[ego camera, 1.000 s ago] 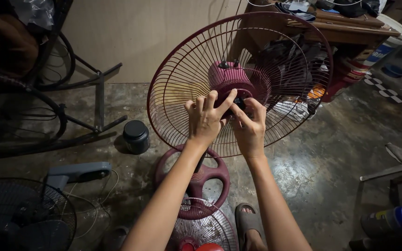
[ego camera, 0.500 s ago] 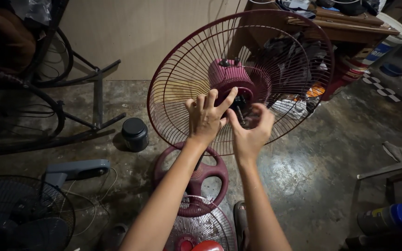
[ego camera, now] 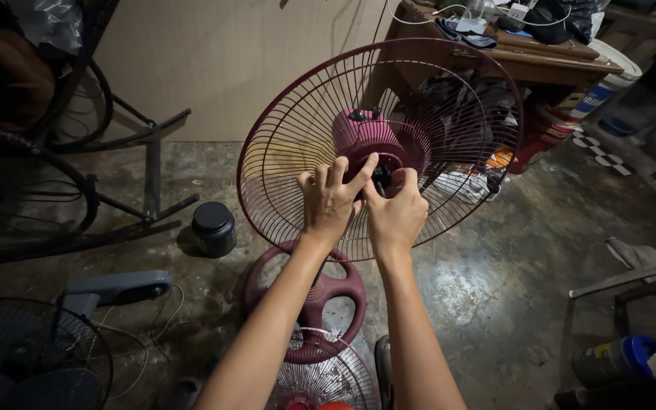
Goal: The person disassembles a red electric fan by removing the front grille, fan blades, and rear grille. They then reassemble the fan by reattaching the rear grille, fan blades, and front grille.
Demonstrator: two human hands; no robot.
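We press our left hand (ego camera: 329,199), fingers spread, on the fan guard (ego camera: 290,152); our right hand (ego camera: 396,212) pinches the dark hub nut (ego camera: 380,176) at its centre.

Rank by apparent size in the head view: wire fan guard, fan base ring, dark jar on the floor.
1. Wire fan guard, by far the largest.
2. Fan base ring, partly hidden by the left arm.
3. Dark jar, smallest.
The guard sits nearer the camera, which inflates it somewhat.

I've got my left hand (ego camera: 330,199) and right hand (ego camera: 396,215) both up on the maroon fan's motor hub (ego camera: 366,140), inside the wire guard (ego camera: 290,137).
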